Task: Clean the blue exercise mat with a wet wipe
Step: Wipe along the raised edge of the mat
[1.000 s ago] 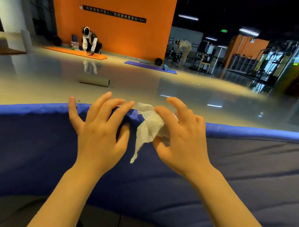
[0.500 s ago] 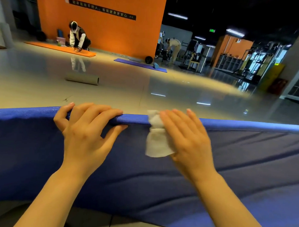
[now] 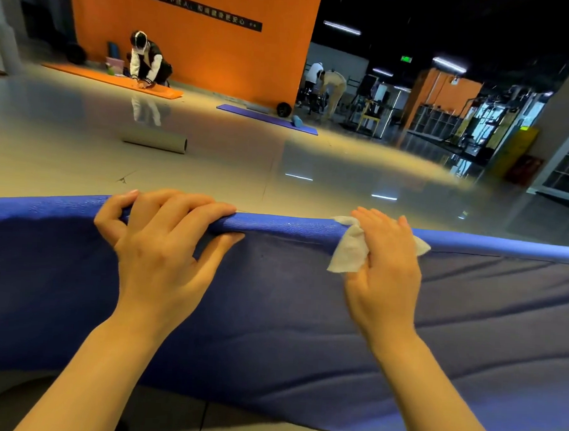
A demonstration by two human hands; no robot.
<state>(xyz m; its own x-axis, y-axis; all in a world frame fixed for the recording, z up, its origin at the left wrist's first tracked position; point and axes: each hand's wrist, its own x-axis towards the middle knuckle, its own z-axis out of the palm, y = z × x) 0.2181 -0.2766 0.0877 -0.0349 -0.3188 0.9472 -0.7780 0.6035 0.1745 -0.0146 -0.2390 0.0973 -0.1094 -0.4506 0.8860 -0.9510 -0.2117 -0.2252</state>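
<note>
The blue exercise mat stands raised in front of me, its rounded top edge running across the view. My left hand grips that top edge, fingers curled over it and thumb on the near side. To its right, my right hand presses a crumpled white wet wipe against the mat's top edge with fairly straight fingers. Part of the wipe is hidden under the palm, and a corner pokes out on the hand's right side.
Glossy gym floor lies beyond the mat. A rolled grey mat lies on it. Farther back are an orange mat with a kneeling person, a purple mat, an orange wall and gym equipment at right.
My right hand has slid the wipe to the right along the mat's top edge, away from my left hand. The left hand went from spread fingers to gripping the edge.
</note>
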